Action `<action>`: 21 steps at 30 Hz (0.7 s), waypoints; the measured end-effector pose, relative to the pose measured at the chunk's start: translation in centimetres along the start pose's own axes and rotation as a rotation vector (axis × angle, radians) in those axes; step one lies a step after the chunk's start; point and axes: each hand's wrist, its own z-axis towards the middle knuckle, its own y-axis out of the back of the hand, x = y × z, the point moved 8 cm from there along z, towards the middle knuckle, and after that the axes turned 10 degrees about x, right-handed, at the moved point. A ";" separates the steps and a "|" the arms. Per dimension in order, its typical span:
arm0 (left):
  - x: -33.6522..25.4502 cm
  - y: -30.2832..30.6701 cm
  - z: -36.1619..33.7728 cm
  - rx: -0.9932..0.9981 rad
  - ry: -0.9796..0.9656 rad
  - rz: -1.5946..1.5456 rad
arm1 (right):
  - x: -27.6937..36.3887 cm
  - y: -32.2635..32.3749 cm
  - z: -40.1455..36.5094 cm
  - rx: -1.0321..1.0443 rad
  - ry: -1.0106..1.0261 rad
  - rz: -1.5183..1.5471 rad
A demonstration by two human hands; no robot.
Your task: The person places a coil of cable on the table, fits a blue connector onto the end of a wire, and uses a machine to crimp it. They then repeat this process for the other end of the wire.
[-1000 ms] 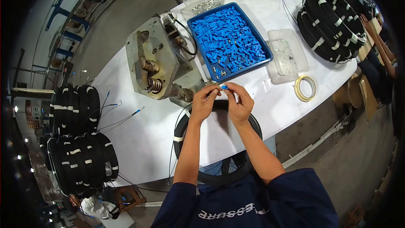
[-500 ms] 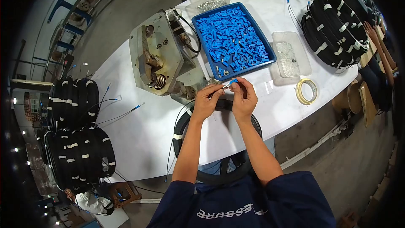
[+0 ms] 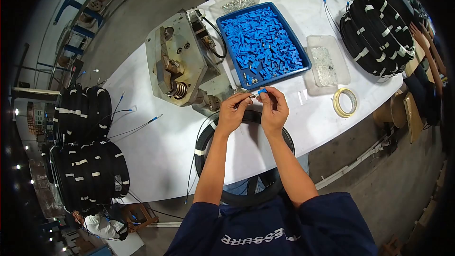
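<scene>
My left hand (image 3: 233,113) and my right hand (image 3: 273,109) meet over the white table (image 3: 156,151), fingertips almost touching. Between them my right hand pinches a small blue connector piece (image 3: 261,91), and my left hand pinches the thin cable end that leads into it. A black cable coil (image 3: 207,143) lies under my forearms at the table's near edge. Just beyond my hands sits a blue tray (image 3: 262,43) full of blue connector pieces.
A grey metal press machine (image 3: 177,61) stands left of the tray. Two clear plastic boxes (image 3: 326,62) (image 3: 233,0), a tape roll (image 3: 344,102) and stacks of black cable coils (image 3: 377,28) (image 3: 85,147) lie around. Another person's arm (image 3: 426,47) shows at far right.
The view shifted slightly, then held. My hands stay together on the blue piece and cable end, with only small finger movement.
</scene>
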 end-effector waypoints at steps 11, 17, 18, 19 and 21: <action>-0.1 -0.1 -0.2 -0.075 -0.006 -0.198 | -0.3 -0.5 0.1 0.052 0.008 -0.027; 0.5 0.5 -0.3 -0.073 -0.004 -0.144 | 0.1 -0.9 0.2 0.081 0.041 -0.044; 0.5 0.4 -0.2 -0.072 -0.004 -0.144 | 0.2 -0.9 0.3 0.080 0.041 -0.044; 0.4 0.5 -0.3 -0.091 -0.012 -0.158 | 0.2 -1.0 0.2 0.090 0.033 -0.052; 0.4 0.6 -0.3 -0.109 -0.020 -0.172 | 0.3 -1.1 0.3 0.100 0.026 -0.060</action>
